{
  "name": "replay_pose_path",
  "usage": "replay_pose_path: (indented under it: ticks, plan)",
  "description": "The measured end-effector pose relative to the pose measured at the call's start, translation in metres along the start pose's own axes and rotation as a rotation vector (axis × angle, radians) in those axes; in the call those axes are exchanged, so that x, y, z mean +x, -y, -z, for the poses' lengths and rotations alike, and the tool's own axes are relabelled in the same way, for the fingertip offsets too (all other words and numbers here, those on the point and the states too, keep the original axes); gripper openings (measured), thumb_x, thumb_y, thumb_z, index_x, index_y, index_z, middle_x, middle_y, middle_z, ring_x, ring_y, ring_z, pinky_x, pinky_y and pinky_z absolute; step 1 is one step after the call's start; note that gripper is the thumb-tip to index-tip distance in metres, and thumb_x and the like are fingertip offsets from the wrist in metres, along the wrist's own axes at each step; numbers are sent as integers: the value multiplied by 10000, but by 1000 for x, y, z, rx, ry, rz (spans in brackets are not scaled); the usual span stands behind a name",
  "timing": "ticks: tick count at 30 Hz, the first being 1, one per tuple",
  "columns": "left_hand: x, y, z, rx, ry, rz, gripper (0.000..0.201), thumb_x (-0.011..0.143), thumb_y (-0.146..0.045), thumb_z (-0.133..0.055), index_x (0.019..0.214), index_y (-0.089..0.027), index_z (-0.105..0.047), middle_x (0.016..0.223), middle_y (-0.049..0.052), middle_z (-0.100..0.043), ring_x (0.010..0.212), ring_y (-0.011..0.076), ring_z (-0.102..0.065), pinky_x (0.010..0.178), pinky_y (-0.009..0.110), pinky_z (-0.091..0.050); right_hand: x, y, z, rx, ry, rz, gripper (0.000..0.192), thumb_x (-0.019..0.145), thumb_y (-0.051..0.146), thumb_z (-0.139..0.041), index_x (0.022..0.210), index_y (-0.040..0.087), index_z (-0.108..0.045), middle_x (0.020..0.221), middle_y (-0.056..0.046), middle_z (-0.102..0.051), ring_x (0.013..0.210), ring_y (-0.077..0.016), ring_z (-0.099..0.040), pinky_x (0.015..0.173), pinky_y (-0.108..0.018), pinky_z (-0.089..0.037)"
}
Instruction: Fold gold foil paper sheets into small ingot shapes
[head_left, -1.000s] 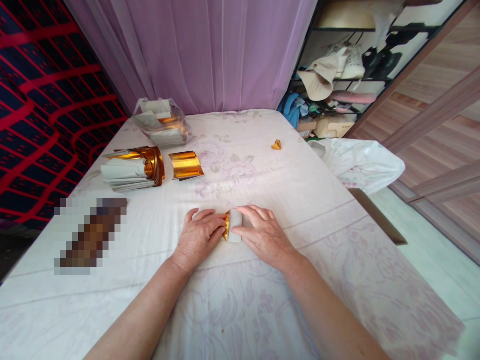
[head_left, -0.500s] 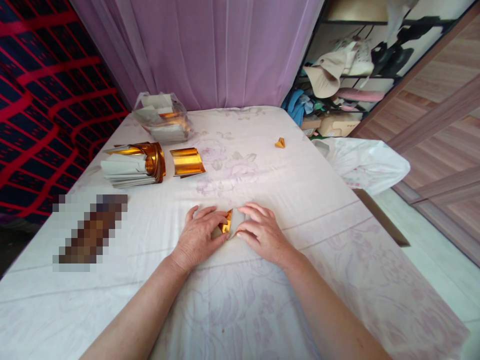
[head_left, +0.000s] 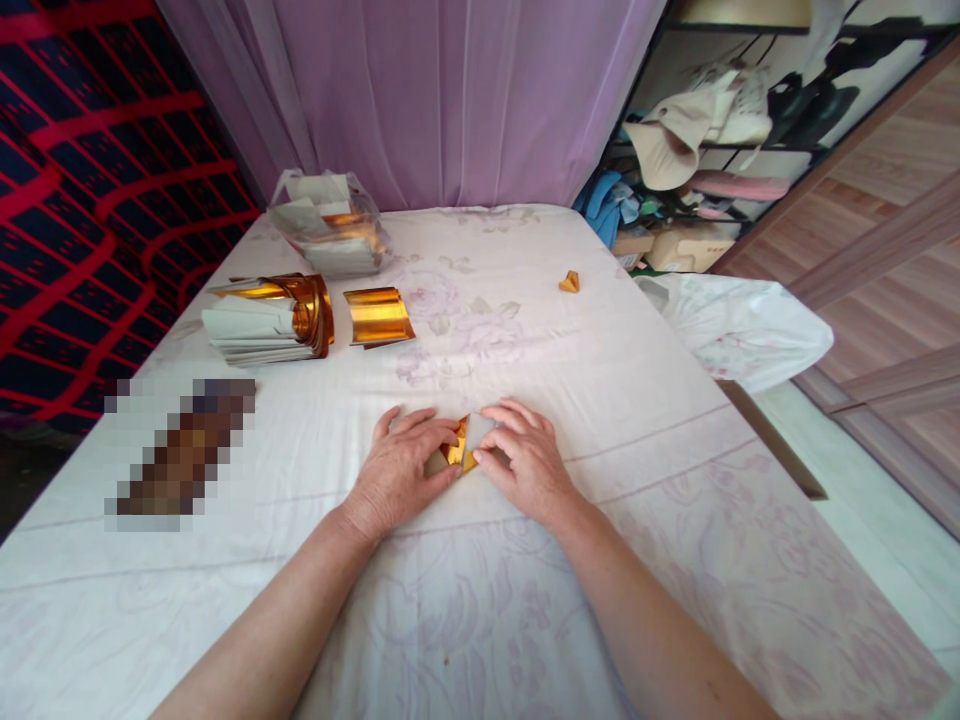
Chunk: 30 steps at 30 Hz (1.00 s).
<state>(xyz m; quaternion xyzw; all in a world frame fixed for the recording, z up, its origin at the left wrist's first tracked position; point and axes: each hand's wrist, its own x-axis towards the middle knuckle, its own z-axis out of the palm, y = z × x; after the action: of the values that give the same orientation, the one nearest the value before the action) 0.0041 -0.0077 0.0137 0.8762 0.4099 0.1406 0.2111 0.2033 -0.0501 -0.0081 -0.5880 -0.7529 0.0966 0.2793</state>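
Pinching a small gold paper piece (head_left: 459, 452) between left hand (head_left: 397, 470) and right hand (head_left: 525, 462), fingers curled, palms down, forearms converging at the near-centre of the floral tablecloth (head_left: 600, 380).

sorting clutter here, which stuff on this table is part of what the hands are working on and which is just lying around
In hand:
- gold paper piece, pressed between left hand and right hand
- stack of gold sheets
- loose gold sheet
- small folded gold piece
- clear bag of sheets

Lying about:
- white plastic bag
- hat on the shelf
- purple curtain
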Motion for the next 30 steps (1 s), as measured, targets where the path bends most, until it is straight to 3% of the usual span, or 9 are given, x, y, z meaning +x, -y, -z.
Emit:
replay_pose_path:
  ticks: [19,30]
  plan:
    - [-1,-1,-1,10,-16,13,250,852,-448,-620,1039,-283,-625,1255,-9,-668,1307,290,-470,1135,555,-174,0,7,-1,-57,-38,-17,94,811,197,-658,723,227,-643,1194,-55,-674,1212,-270,-527,985,-466,-355]
    - [-1,-5,-6,32,-57,32,221,811,-391,-665,999,-278,-630,1234,-15,-682,1290,285,-487,1133,546,-180,0,10,-3,-64,-68,-34,100,796,196,-666,706,223,-632,1170,-53,-684,1187,-265,-547,983,-453,-352]
